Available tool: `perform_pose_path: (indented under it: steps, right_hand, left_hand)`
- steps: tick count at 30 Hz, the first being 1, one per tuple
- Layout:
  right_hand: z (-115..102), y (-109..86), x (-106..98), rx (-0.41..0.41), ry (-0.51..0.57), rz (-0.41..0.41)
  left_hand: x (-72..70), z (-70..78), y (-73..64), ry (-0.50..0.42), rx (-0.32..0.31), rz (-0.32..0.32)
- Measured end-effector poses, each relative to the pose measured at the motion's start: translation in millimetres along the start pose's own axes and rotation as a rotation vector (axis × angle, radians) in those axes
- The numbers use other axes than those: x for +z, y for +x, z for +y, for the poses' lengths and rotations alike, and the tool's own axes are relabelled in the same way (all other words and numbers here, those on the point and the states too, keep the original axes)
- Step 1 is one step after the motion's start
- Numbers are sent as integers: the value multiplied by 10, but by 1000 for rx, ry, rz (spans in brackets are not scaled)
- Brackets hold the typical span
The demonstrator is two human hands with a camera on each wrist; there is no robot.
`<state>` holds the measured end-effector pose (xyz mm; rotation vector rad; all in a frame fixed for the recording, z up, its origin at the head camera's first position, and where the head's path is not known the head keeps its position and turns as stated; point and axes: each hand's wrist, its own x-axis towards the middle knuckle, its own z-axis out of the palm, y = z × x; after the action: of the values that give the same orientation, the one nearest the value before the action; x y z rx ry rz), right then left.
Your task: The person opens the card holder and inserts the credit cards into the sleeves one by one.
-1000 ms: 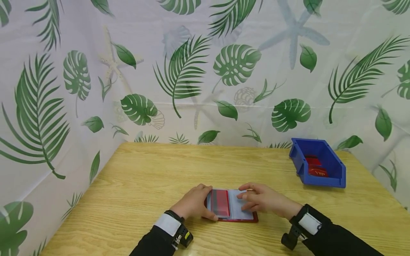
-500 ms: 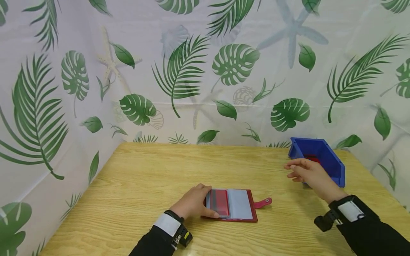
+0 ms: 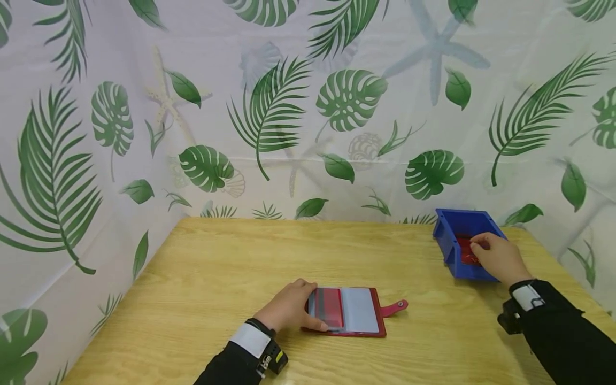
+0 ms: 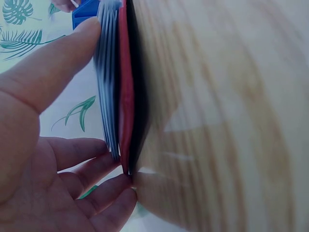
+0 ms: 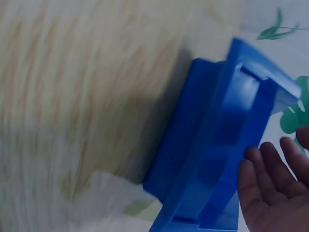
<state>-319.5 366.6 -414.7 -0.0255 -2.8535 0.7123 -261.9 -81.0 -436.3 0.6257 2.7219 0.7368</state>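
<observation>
A red card holder [image 3: 362,311] lies spread out on the table, with clear sleeves and a red card [image 3: 331,307] under its left leaf. My left hand [image 3: 292,307] grips its left side, thumb on the near edge and fingers at the far edge. In the left wrist view the thumb presses the stacked sleeves [image 4: 107,82] and fingertips touch the red cover [image 4: 126,92]. Over the blue bin [image 3: 452,248] at right, my right hand [image 3: 500,258] reaches in with bent fingers above red cards [image 3: 466,251]. Nothing shows held in the right wrist view; the fingertips are partly hidden.
The holder's strap with a snap [image 3: 395,307] points right across the wooden table [image 3: 250,256]. A leaf-patterned cloth [image 3: 289,107] hangs behind the table and along its sides.
My right hand has left the card holder's right leaf and moved right, into the blue bin. The left hand has stayed on the holder.
</observation>
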Motion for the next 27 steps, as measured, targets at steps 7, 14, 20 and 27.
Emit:
perform_pose_path:
  steps: [7, 14, 20, 27]
  right_hand:
    - [143, 60, 116, -16, -152, -155]
    - [205, 121, 158, 32, -160, -190]
    - [165, 195, 152, 62, -182, -233]
    - [158, 261, 181, 88, -230, -236]
  left_hand:
    - [-1, -1, -10, 19, 2, -1]
    - [15, -20, 6, 16, 0, -9]
    - [0, -21, 6, 8, -6, -5]
    - [-11, -20, 6, 17, 5, 1]
